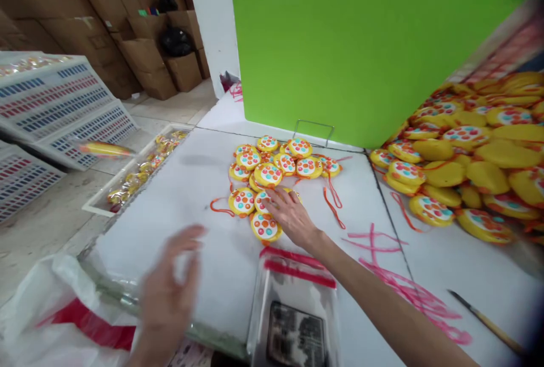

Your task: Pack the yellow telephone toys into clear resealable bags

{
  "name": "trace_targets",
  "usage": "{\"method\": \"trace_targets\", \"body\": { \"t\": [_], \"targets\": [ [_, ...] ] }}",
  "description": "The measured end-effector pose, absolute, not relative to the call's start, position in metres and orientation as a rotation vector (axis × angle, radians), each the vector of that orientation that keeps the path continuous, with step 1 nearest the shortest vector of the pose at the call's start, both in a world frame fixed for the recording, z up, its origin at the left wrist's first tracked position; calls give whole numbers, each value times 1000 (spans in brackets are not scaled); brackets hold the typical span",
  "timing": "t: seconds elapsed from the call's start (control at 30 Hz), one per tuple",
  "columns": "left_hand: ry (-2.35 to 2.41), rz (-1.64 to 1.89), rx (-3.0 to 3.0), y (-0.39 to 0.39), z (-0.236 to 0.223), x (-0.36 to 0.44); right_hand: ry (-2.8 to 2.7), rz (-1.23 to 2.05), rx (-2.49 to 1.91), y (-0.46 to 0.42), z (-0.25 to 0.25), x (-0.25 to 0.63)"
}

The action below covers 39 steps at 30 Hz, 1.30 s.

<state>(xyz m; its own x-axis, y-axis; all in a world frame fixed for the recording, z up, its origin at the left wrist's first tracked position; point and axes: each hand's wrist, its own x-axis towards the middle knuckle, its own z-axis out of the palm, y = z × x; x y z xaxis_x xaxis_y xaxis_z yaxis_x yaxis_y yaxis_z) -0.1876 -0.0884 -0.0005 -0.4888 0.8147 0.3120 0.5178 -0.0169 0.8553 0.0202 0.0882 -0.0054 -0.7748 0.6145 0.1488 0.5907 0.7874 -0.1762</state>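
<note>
My right hand lies over the front of a heap of yellow oval toys, its fingers stretched across their tops. Each toy has a white face with red, orange and blue dots, and some have orange cord loops. The thumb is mostly hidden. My left hand, smeared by motion, hovers over the table's left front edge with fingers apart and nothing in it. Farther left, a blurred yellow item in clear wrapping appears in the air above a white crate of wrapped yellow toys.
A larger toy pile covers the table's right side. A clear box with red trim stands at the front. A knife-like tool lies to the right. The green panel rises behind; stacked white crates stand left.
</note>
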Motion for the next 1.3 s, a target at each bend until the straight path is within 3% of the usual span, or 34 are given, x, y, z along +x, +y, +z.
{"method": "trace_targets", "body": {
  "t": [0.1, 0.2, 0.27, 0.4, 0.53, 0.7, 0.8, 0.9, 1.13, 1.3],
  "targets": [
    [1522, 1334, 1985, -88, -41, -108, -2740, 199, -938, 91, -4, 17],
    [1461, 993, 2140, -89, -80, -48, -2586, 197, -1054, 69, 9, 30],
    [1492, 894, 2198, -89, -94, -30, -2344, 387, -1219, 46, 19, 43],
    [1435, 761, 2319, -85, -94, -30, -1697, 992, -1422, 3, 27, 68],
    [1379, 605, 2232, -80, -79, -36, -1641, 1034, -1497, -24, 20, 89],
    [1393, 680, 2099, -80, -71, -37, -1962, 711, -1550, -46, 16, 107],
    [1394, 762, 1900, -81, -72, -42, -2019, 688, -1560, -56, 19, 111],
    [1381, 854, 1703, -82, -74, -49, -1901, 878, -1605, -66, 23, 113],
    [1236, 892, 1897, -79, -70, -55, -1037, 1790, -1513, -76, 33, 117],
    [1306, 863, 2073, -85, -72, -50, -860, 1754, -1418, -67, 30, 104]
  ]
}}
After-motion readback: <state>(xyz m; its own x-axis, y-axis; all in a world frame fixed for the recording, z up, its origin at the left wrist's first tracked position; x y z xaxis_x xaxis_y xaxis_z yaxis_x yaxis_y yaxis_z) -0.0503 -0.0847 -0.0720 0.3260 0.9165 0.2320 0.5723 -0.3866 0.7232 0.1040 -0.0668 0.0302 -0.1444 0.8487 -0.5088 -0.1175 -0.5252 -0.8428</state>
